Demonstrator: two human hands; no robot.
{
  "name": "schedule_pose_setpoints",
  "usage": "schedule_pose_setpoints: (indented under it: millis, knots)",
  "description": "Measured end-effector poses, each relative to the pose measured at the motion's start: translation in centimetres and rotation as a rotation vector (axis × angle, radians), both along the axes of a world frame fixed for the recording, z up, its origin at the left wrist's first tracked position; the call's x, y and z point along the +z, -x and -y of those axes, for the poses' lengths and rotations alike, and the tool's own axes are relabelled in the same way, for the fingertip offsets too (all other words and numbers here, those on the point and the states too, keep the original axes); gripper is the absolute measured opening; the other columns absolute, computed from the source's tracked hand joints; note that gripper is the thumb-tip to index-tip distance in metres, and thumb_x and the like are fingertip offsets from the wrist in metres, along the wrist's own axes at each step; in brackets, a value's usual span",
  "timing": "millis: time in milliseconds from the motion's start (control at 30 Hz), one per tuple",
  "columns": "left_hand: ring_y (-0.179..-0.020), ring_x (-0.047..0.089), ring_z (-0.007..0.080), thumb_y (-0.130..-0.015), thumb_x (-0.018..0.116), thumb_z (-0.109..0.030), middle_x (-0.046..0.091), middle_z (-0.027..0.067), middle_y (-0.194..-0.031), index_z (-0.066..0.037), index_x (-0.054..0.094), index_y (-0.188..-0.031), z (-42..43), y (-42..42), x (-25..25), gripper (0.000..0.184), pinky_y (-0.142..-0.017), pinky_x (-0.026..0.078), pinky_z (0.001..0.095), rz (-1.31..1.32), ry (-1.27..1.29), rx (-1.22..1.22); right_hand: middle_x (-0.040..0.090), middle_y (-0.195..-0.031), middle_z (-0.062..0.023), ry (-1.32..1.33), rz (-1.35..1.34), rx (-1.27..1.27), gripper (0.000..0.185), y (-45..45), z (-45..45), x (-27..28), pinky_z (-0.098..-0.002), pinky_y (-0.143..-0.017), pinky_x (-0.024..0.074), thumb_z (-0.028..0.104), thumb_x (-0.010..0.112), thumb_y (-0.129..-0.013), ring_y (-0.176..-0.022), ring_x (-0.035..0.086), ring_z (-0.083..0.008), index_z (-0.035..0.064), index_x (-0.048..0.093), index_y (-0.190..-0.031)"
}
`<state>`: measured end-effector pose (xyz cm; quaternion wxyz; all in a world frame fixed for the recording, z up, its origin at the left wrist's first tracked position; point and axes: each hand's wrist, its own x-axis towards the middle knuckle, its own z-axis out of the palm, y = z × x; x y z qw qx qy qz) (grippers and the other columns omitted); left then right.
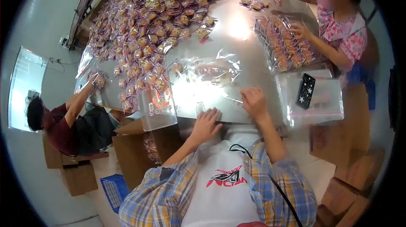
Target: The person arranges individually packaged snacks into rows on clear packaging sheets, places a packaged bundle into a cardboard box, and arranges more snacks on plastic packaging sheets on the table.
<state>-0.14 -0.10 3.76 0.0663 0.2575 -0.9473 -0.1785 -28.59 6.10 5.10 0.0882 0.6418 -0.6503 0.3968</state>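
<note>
My left hand (pixel 205 125) lies open at the near edge of the metal table (pixel 258 72), fingers stretched out and palm down. Just past its fingertips is a small clear piece of plastic (pixel 200 108). My right hand (pixel 255 103) is closed over the tabletop, and a thin white strip (pixel 232 99) runs left from its fingertips. Glare hides the strip's detail. Beyond my hands lies a crumpled clear plastic bag (pixel 218 71), shining in the light. To the left, a flat printed bag (pixel 159 106) overhangs the table edge.
A large heap of small wrapped snacks (pixel 156 20) covers the far left. At right, a dark phone (pixel 305 91) rests on clear bags (pixel 327 100). A co-worker's hand (pixel 300 31) touches a filled bag (pixel 284 43); another person (pixel 69 121) works at left. Cardboard boxes (pixel 342 125) stand below.
</note>
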Motion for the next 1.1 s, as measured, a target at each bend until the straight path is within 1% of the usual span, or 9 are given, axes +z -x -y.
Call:
schedule_pose_setpoints:
  millis: [167, 233, 333, 567, 633, 767, 833, 900, 1100]
  knots:
    - [-0.143, 0.046, 0.0417, -0.094, 0.071, -0.015, 0.05, 0.0191, -0.155, -0.007, 0.054, -0.147, -0.6, 0.7, -3.3, 0.057, -0.115, 0.042, 0.0513, -0.192, -0.141, -0.069, 0.072, -0.114, -0.0103, -0.345, 0.422, -0.255, 0.034, 1.7, -0.3, -1.4, -0.0458, -0.1, 0.0477, 0.014, 0.074, -0.087, -0.113, 0.066, -0.0337, 0.0066, 0.071, -0.12]
    - [-0.144, 0.045, 0.0425, -0.093, 0.071, -0.016, 0.05, 0.0205, -0.154, -0.007, 0.055, -0.146, -0.7, 1.5, -1.7, 0.056, -0.116, 0.042, 0.053, -0.119, -0.087, -0.056, 0.067, -0.13, -0.015, -0.421, 0.073, -0.243, 0.052, 1.6, -2.0, 1.0, -0.0446, -0.106, 0.0472, 0.017, 0.076, -0.089, -0.124, 0.062, -0.0353, 0.0064, 0.062, -0.137]
    - [-0.141, 0.047, 0.0434, -0.09, 0.072, -0.017, 0.052, 0.0223, -0.15, -0.007, 0.057, -0.14, -2.2, 2.5, 0.9, 0.053, -0.115, 0.041, 0.057, -0.01, -0.013, -0.016, 0.052, -0.154, -0.0212, -0.49, 0.086, 0.039, 0.077, 1.7, -3.0, 5.5, -0.0452, -0.115, 0.0437, 0.026, 0.077, -0.093, -0.139, 0.053, -0.0391, 0.0066, 0.042, -0.158]
    - [-0.115, 0.066, 0.0292, -0.087, 0.074, -0.012, 0.069, 0.0094, -0.127, -0.006, 0.064, -0.134, -1.9, 2.8, 11.3, 0.048, -0.097, 0.052, 0.0412, -0.375, 0.011, -0.157, 0.075, -0.121, -0.0136, -0.125, 0.492, 1.007, 0.044, -2.1, -7.1, 30.4, -0.0444, -0.101, 0.0502, 0.032, 0.064, -0.101, -0.12, 0.067, -0.036, 0.0029, 0.067, -0.133]
    - [-0.113, 0.067, 0.025, -0.086, 0.076, -0.014, 0.069, 0.0073, -0.125, -0.007, 0.065, -0.13, -1.6, 2.1, 17.0, 0.046, -0.095, 0.053, 0.039, -0.434, 0.191, -0.282, 0.077, -0.117, -0.0093, -0.017, 0.234, 1.214, 0.041, -1.9, -7.3, 34.9, -0.0453, -0.094, 0.0519, 0.038, 0.064, -0.102, -0.117, 0.067, -0.0354, 0.0082, 0.069, -0.129]
    - [-0.111, 0.07, 0.0259, -0.09, 0.072, -0.015, 0.073, 0.007, -0.12, -0.01, 0.075, -0.113, -2.2, -1.0, 31.9, 0.024, -0.09, 0.06, 0.0431, -0.569, 0.711, -0.404, 0.062, -0.09, -0.0113, -0.065, -0.445, 1.328, 0.038, -3.3, -8.2, 47.3, -0.0407, -0.055, 0.0368, 0.033, 0.07, -0.096, -0.068, 0.053, -0.0273, 0.0119, 0.062, -0.127]
    - [-0.108, 0.07, 0.0264, -0.092, 0.075, -0.019, 0.073, 0.0059, -0.124, -0.017, 0.073, -0.122, -3.7, -3.3, 38.1, 0.03, -0.091, 0.061, 0.0472, -0.471, 0.878, -0.412, 0.056, -0.096, -0.0139, 0.173, -0.835, 1.33, 0.042, -3.7, -8.2, 48.4, -0.0406, -0.06, 0.0318, 0.027, 0.069, -0.094, -0.071, 0.048, -0.026, 0.0119, 0.058, -0.132]
    - [-0.109, 0.07, 0.0265, -0.092, 0.075, -0.019, 0.073, 0.0061, -0.124, -0.017, 0.073, -0.122, -5.4, -5.5, 41.6, 0.029, -0.091, 0.061, 0.0473, -0.436, 1.003, -0.459, 0.053, -0.125, -0.0163, 0.784, -1.281, 1.244, 0.051, -4.0, -7.7, 47.6, -0.0437, -0.092, 0.0324, 0.019, 0.063, -0.093, -0.107, 0.048, -0.0289, 0.0124, 0.055, -0.143]
    - [-0.11, 0.069, 0.0268, -0.092, 0.075, -0.018, 0.072, 0.0066, -0.125, -0.016, 0.073, -0.121, -8.7, -9.3, 43.2, 0.028, -0.092, 0.06, 0.0474, -0.399, 1.172, -0.69, 0.053, -0.125, -0.0165, 0.517, -0.851, 0.941, 0.05, -4.4, -8.2, 42.3, -0.0439, -0.093, 0.0331, 0.019, 0.063, -0.093, -0.107, 0.048, -0.0291, 0.0116, 0.056, -0.143]
